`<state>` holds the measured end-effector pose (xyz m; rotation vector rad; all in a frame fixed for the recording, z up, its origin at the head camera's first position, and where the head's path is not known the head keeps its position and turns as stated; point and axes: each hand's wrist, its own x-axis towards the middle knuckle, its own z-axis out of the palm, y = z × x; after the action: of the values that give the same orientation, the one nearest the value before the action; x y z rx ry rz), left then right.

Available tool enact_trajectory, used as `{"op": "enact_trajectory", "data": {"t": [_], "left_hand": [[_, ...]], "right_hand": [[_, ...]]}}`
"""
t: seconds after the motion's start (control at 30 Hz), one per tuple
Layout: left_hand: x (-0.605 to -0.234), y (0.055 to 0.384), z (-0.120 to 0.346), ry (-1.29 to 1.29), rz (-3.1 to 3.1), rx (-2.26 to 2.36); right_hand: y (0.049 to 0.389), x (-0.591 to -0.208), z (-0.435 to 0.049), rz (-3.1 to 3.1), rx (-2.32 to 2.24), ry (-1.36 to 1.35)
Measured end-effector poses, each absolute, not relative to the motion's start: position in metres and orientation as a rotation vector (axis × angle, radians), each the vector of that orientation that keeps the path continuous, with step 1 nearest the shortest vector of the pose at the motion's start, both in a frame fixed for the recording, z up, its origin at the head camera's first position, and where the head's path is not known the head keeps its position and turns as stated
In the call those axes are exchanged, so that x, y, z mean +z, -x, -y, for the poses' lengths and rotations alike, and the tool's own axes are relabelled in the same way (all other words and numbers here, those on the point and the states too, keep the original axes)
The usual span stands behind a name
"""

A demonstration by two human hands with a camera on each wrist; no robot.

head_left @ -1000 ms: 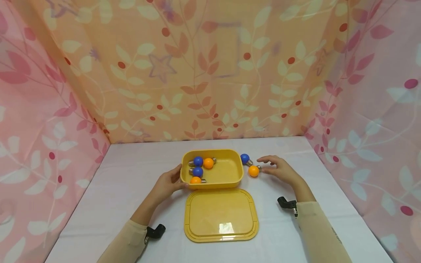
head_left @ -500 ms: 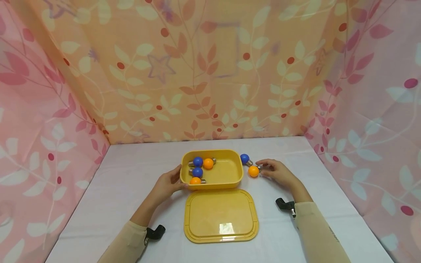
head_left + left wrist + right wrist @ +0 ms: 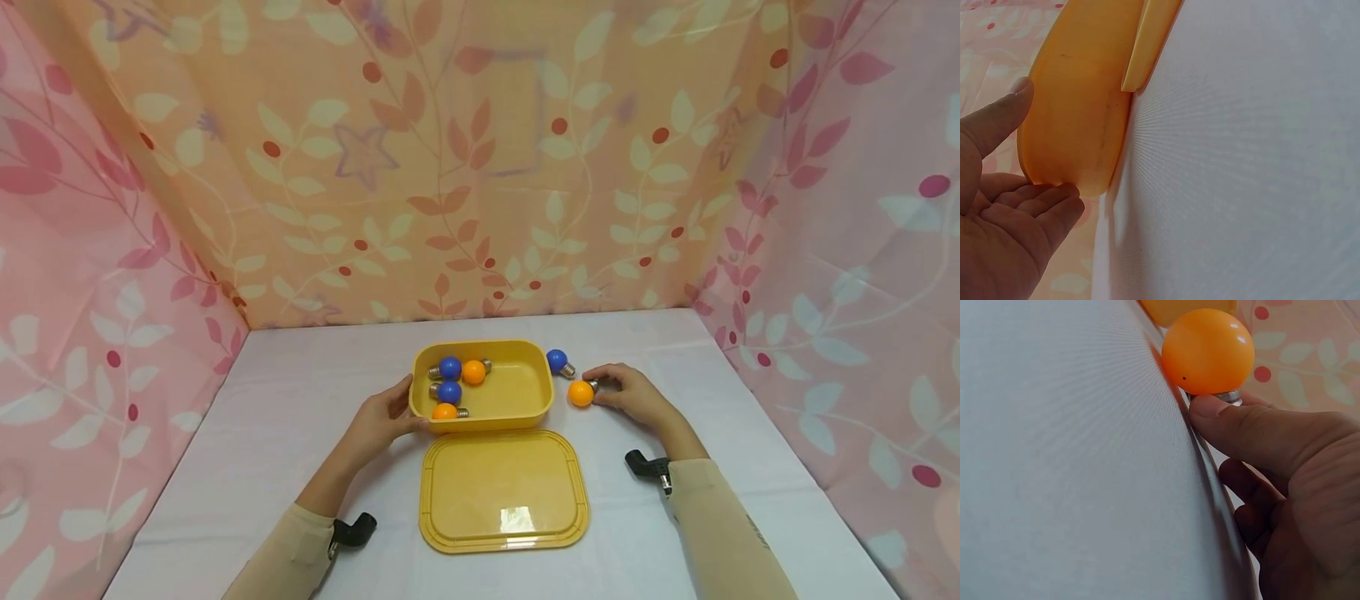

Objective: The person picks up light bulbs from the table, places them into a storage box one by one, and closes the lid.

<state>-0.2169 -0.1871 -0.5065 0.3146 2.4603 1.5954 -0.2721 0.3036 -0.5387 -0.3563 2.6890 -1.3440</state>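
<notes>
My right hand [image 3: 633, 396] pinches the metal screw base of an orange light bulb [image 3: 581, 393] between thumb and fingers, right of the yellow box [image 3: 517, 417]. In the right wrist view the bulb's round globe [image 3: 1208, 352] points away from the hand, low over the white cloth. My left hand [image 3: 378, 421] holds the box's left end, thumb at the front corner and fingers round the far side. Inside the box, toward its left, lie two blue bulbs [image 3: 450, 368] and two orange bulbs [image 3: 473, 372]. A blue bulb [image 3: 557, 361] lies just outside the box's right end.
A yellow lid [image 3: 504, 492] lies flat on the white cloth [image 3: 300, 367], close in front of the box. Floral fabric [image 3: 480, 167] walls rise behind and on both sides. Black camera mounts [image 3: 354, 530] sit on both wrists.
My right thumb and fingers have closed on the orange bulb's base, and the bulb has shifted slightly right, away from the blue one. My left hand and the box stay in place.
</notes>
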Motion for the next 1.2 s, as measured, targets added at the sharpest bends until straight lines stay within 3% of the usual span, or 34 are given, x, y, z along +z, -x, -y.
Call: {"op": "enact_trajectory", "data": {"t": [0.73, 1.2], "left_hand": [[-0.505, 0.217, 0.187, -0.292, -2.448, 1.598], [-0.505, 0.218, 0.187, -0.284, -2.445, 1.6]], "right_hand": [[0.272, -0.539, -0.306, -2.776, -1.3, 0.319], [0.266, -0.516, -0.302, -2.744, -1.336, 0.255]]}}
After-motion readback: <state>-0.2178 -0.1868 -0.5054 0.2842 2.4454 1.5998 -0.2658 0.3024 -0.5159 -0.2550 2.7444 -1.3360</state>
